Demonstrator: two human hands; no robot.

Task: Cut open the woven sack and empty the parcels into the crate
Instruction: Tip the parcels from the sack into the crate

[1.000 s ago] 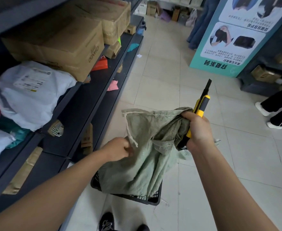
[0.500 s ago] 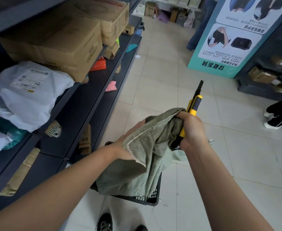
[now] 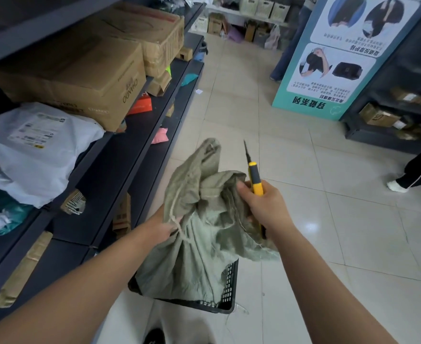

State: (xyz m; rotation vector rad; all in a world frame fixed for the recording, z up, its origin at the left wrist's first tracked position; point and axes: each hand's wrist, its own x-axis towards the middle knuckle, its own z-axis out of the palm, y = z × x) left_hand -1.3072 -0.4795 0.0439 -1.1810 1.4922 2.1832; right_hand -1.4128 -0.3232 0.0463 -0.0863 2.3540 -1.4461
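Observation:
A limp grey-green woven sack (image 3: 199,247) hangs bunched between both hands above a black slotted crate (image 3: 229,289) on the floor. My left hand (image 3: 161,225) grips the sack's left side, its fingers buried in the cloth. My right hand (image 3: 259,207) holds a yellow and black utility knife (image 3: 254,177), blade pointing up and away, and also pinches the sack's upper folds. The sack covers the crate's inside, so its contents are hidden.
Dark shelving (image 3: 120,175) runs along the left, loaded with cardboard boxes (image 3: 85,75) and white parcel bags (image 3: 33,150). A teal poster stand (image 3: 328,60) rises at the right. Another person's leg and shoe (image 3: 408,177) are at the right edge. My own shoe (image 3: 154,337) is below.
The sack has been gathered more tightly, one corner now poking upward. My left hand shifted lower on the cloth. The knife tilted a little to the left in my right hand.

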